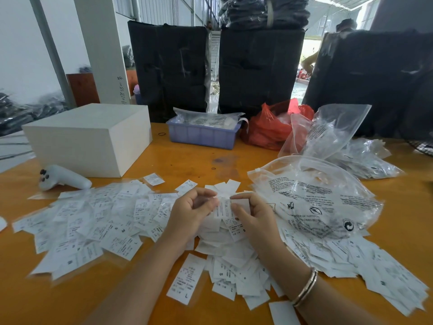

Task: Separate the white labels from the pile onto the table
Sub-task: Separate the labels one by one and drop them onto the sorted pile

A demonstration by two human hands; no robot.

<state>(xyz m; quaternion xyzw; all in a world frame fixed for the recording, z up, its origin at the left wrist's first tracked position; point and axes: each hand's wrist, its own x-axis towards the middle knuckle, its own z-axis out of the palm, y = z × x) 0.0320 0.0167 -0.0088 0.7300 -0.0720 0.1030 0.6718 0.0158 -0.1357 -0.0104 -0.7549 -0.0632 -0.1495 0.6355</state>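
Hands: your left hand [194, 208] and right hand [251, 215] are both pinching one label [225, 207], peeling it apart.
Pile [225, 238]: you are working directly above it, keeping the spread [89, 221] within reach.

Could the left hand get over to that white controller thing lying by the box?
Probably yes, once it lets go. The left hand is pinching a label with the right hand. Only flat, loose labels lie between it and the white controller, which lies in the open beside the white box.
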